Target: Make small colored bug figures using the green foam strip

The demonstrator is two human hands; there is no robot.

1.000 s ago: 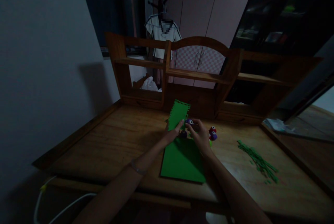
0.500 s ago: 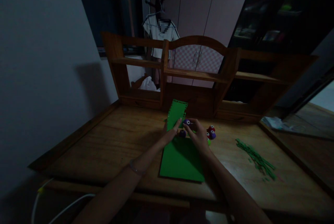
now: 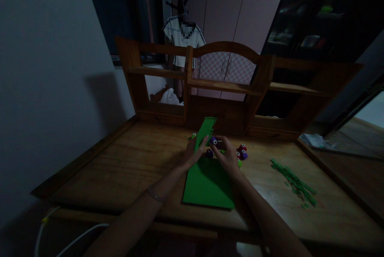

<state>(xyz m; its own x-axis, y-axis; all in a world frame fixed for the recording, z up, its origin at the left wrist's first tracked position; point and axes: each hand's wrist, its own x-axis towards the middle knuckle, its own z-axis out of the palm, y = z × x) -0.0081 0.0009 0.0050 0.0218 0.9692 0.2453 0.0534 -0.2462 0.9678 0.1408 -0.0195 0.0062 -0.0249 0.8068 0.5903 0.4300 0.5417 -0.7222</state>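
Note:
My left hand [image 3: 195, 151] is closed on a green sheet [image 3: 205, 129] with a row of small dark notches or holes along its edges. The sheet stands tilted above the desk. My right hand [image 3: 227, 155] pinches a small rounded purple piece [image 3: 213, 140] with a white ring and dark centre, close to the sheet's right edge. Another purple piece [image 3: 209, 153] lies just below, between my hands. A flat green board [image 3: 208, 183] rests under my wrists. Right of my right hand sit several similar pieces in red [image 3: 243, 147], purple [image 3: 244, 154] and green [image 3: 239, 162].
A pile of green strips [image 3: 294, 181] lies on the wooden desk [image 3: 135, 161] at the right. A small green piece [image 3: 193, 135] sits beyond my left hand. A wooden shelf unit [image 3: 222, 85] stands along the back, and a white cable [image 3: 78, 237] hangs at lower left.
My left hand has turned the green sheet, so its face looks narrower and its top has shifted right. The small green piece behind it now shows more. My right hand is almost still.

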